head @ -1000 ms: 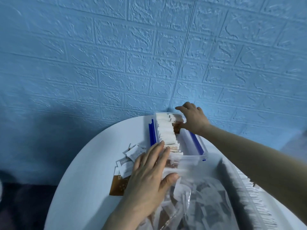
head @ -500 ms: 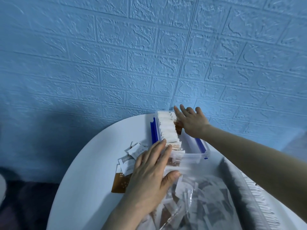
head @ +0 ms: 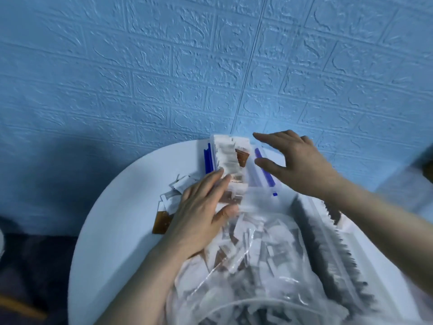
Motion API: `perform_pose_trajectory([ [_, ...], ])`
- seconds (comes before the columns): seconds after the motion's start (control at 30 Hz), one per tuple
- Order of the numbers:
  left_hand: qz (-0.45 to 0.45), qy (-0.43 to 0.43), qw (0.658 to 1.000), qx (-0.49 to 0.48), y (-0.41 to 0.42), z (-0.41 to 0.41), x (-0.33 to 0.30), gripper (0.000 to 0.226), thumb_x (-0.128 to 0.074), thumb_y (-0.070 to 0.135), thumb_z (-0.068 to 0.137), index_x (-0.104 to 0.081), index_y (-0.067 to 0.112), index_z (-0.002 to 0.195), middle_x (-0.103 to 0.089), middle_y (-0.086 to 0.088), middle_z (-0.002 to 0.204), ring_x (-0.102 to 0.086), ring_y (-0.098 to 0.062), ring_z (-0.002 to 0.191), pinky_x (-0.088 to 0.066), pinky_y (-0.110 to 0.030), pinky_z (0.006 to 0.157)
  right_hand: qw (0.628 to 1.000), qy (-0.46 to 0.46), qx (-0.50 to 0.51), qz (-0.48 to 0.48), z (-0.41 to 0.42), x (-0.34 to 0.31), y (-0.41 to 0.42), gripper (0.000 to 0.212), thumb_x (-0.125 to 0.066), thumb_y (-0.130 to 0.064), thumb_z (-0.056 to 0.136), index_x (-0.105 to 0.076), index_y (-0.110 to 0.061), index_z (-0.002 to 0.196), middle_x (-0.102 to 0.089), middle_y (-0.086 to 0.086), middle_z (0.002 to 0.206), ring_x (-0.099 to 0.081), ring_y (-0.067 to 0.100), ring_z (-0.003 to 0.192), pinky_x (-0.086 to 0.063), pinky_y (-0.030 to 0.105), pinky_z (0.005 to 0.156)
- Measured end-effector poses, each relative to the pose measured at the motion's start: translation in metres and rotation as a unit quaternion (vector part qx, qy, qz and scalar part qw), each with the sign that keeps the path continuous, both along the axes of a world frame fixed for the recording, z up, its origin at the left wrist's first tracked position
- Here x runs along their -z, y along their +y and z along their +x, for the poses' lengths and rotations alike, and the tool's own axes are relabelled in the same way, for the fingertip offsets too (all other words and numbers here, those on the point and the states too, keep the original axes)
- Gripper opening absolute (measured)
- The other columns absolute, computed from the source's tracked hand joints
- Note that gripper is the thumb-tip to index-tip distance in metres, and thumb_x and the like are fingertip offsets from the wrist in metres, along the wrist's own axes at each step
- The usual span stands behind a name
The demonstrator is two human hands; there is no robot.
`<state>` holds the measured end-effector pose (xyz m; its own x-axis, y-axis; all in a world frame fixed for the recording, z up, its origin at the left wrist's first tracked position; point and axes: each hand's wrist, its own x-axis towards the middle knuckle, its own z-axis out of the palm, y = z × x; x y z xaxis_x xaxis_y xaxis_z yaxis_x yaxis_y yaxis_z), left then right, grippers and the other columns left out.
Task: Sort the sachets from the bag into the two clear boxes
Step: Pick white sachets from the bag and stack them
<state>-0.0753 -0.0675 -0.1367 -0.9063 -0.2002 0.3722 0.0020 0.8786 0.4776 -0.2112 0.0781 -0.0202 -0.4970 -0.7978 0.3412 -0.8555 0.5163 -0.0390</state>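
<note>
A clear box with blue clips (head: 263, 174) stands at the table's far edge, holding a row of upright white sachets (head: 228, 158) and a brown sachet (head: 242, 157). My left hand (head: 201, 212) lies flat with straight fingers against the box's near left side, thumb on the box's near end. My right hand (head: 293, 160) hovers open above the box's right side, fingers spread, holding nothing. A clear plastic bag (head: 253, 261) full of white and brown sachets lies in front. A second clear box (head: 351, 242) with a row of sachets sits to the right.
Loose white sachets (head: 180, 186) and a brown sachet (head: 161, 221) lie on the round white table (head: 112, 231) left of my left hand. A blue brick-patterned wall (head: 210, 66) rises right behind the table. Dark floor lies to the left.
My right hand has lifted off the sachets at the far end of the box and drawn back to the right, fingers spread. My left hand stays against the box.
</note>
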Motion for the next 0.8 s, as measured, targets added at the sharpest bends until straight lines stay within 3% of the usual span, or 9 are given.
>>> perform_pose_trajectory([
  [0.1,0.032,0.02,0.999,-0.011,0.003,0.008,-0.008,0.07,-0.028,0.058,0.089,-0.034,0.022,0.148,-0.024,0.005,0.157,-0.021,-0.014,0.144,-0.015,-0.034,0.116,0.994,-0.046,-0.04,-0.086,0.07,-0.01,0.059,0.034,-0.055,-0.045,0.091,-0.064,-0.028,0.119,-0.065,-0.013,0.107,-0.052,0.012,0.105,-0.039,0.034,0.089],
  [0.27,-0.004,0.08,0.997,-0.006,0.019,0.04,-0.031,0.041,-0.058,0.032,0.093,-0.059,0.016,0.131,-0.049,-0.003,0.143,-0.04,-0.021,0.135,-0.026,-0.036,0.107,0.982,-0.109,0.004,-0.152,0.158,0.011,0.147,0.028,-0.053,-0.046,0.083,-0.067,-0.034,0.104,-0.062,-0.024,0.101,-0.055,0.0,0.088,-0.037,0.007,0.074],
  [0.37,0.002,0.091,0.996,0.01,0.037,0.075,-0.04,0.034,-0.059,0.031,0.093,-0.064,0.019,0.124,-0.058,0.002,0.133,-0.049,-0.017,0.127,-0.037,-0.038,0.104,0.974,-0.13,0.042,-0.178,0.191,0.048,0.181,0.017,-0.065,-0.038,0.081,-0.068,-0.038,0.097,-0.062,-0.024,0.103,-0.053,-0.005,0.076,-0.038,0.007,0.056],
  [0.43,0.018,0.119,0.993,0.011,0.054,0.102,-0.038,0.032,-0.056,0.031,0.092,-0.067,0.019,0.119,-0.061,0.007,0.124,-0.053,-0.013,0.118,-0.041,-0.032,0.101,0.963,-0.18,0.071,-0.188,0.207,0.076,0.194,0.02,-0.076,-0.029,0.079,-0.07,-0.04,0.093,-0.061,-0.023,0.101,-0.053,-0.004,0.072,-0.036,0.005,0.052],
  [0.5,-0.005,0.18,0.984,-0.009,0.074,0.127,-0.029,0.027,-0.054,0.027,0.093,-0.07,0.015,0.111,-0.065,0.006,0.114,-0.055,-0.012,0.109,-0.038,-0.019,0.096,0.953,-0.221,0.09,-0.189,0.216,0.098,0.197,0.027,-0.074,-0.026,0.07,-0.072,-0.036,0.095,-0.06,-0.018,0.097,-0.053,-0.001,0.071,-0.035,0.003,0.055],
  [0.6,-0.021,0.23,0.973,-0.026,0.103,0.15,-0.007,0.022,-0.055,0.023,0.093,-0.073,0.011,0.1,-0.067,0.001,0.096,-0.059,-0.016,0.091,-0.046,-0.022,0.082,0.94,-0.257,0.104,-0.199,0.222,0.114,0.191,0.035,-0.073,-0.036,0.071,-0.069,-0.033,0.105,-0.058,-0.014,0.093,-0.053,0.007,0.074,-0.038,0.007,0.062],
  [0.7,-0.02,0.169,0.985,-0.014,0.125,0.156,0.013,0.022,-0.066,0.029,0.088,-0.073,0.013,0.101,-0.065,0.002,0.092,-0.06,-0.019,0.086,-0.05,-0.033,0.074,0.935,-0.27,0.133,-0.187,0.223,0.124,0.18,0.049,-0.067,-0.061,0.065,-0.06,-0.041,0.11,-0.054,-0.016,0.093,-0.052,0.005,0.082,-0.041,0.016,0.068],
  [0.8,-0.048,0.08,0.995,-0.027,0.137,0.149,0.02,0.037,-0.074,0.039,0.081,-0.071,0.015,0.11,-0.064,0.001,0.097,-0.059,-0.02,0.092,-0.047,-0.03,0.077,0.939,-0.249,0.158,-0.178,0.223,0.131,0.169,0.059,-0.072,-0.06,0.062,-0.061,-0.033,0.113,-0.056,-0.013,0.092,-0.052,0.007,0.086,-0.044,0.027,0.072],
])
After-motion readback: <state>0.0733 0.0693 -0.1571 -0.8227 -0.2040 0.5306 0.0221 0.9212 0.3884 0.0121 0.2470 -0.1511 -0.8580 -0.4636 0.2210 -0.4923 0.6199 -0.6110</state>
